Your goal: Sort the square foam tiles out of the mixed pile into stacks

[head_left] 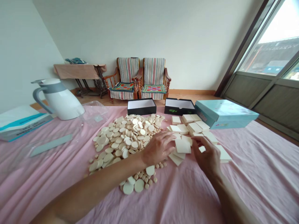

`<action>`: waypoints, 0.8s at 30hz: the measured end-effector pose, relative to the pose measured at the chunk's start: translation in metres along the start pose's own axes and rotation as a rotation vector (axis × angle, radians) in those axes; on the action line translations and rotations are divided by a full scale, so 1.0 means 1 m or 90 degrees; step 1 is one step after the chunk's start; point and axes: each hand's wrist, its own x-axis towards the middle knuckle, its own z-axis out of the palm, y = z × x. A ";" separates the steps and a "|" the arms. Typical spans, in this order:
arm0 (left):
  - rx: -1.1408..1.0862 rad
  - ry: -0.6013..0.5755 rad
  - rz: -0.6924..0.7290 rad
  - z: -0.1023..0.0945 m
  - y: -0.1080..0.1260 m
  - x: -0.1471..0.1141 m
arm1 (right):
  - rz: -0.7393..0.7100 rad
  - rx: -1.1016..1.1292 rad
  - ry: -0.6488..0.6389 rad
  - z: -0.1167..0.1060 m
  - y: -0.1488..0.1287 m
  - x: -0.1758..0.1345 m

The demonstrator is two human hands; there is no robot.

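My left hand [160,148] reaches over the right side of a heap of pale round wooden discs [128,142]. Its fingers are closed at the left edge of a square wooden piece [182,146], which lies tilted over other loose squares. To the right, my right hand [208,156] is curled, thumb and index finger close together near the same loose squares. Whether a piece is between those fingertips is hidden. A stack of squares [223,153] sits just beyond its right side, and more stacked squares [197,127] lie behind both hands.
Small wooden cubes [146,179] lie before the discs. Two black open boxes [141,108] and a light blue box [227,115] stand behind. On the left are a white-grey jug [61,101], a clear plastic tray [94,111] and a white-blue package [22,124]. Pink cloth [177,199] covers the table.
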 end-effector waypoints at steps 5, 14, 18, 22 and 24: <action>0.099 0.080 -0.097 -0.067 -0.022 -0.052 | -0.023 -0.022 -0.020 0.000 -0.006 -0.004; 0.201 0.029 -0.519 -0.167 -0.103 -0.161 | -0.076 -0.067 -0.041 0.003 -0.005 -0.007; 0.154 -0.007 -0.533 -0.159 -0.109 -0.176 | -0.076 -0.077 -0.052 0.006 0.001 -0.007; 0.195 0.040 -0.520 -0.144 -0.119 -0.173 | -0.082 -0.077 -0.066 0.007 0.004 -0.007; 0.203 0.048 -0.525 -0.140 -0.124 -0.169 | -0.071 -0.079 -0.076 0.007 0.004 -0.007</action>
